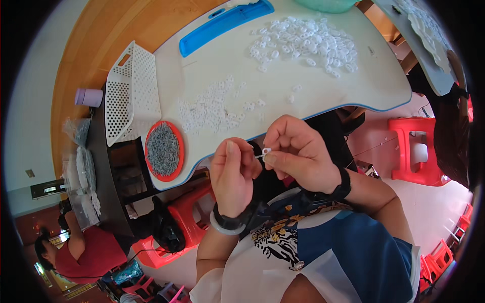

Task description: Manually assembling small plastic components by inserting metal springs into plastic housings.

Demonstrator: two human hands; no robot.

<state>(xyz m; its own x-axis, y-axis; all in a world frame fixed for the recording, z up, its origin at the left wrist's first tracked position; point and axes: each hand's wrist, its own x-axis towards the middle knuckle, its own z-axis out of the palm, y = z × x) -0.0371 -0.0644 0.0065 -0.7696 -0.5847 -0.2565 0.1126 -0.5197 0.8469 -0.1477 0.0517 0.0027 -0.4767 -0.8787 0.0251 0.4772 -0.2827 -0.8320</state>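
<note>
My left hand [233, 177] pinches a thin metal nail [259, 156] between thumb and fingers. My right hand [304, 151] grips a small white plastic clip [267, 150] with a hole in it. The nail's end meets the clip, but how deep it sits I cannot tell. Both hands are just off the table's near edge, above my lap. A red oval dish [180, 169] heaped with grey nails [162, 150] stands at the table's left corner. Ahead of my hands lie scattered small white pieces [207, 108], and farther back a larger pile of white clips [308, 43].
A white perforated basket [146, 76] stands left of the white table [202, 65]. At the back are a blue tray [222, 28] and a green basin [326, 4]. Red stools [417, 151] stand right and below. A person in red [91, 252] is at lower left.
</note>
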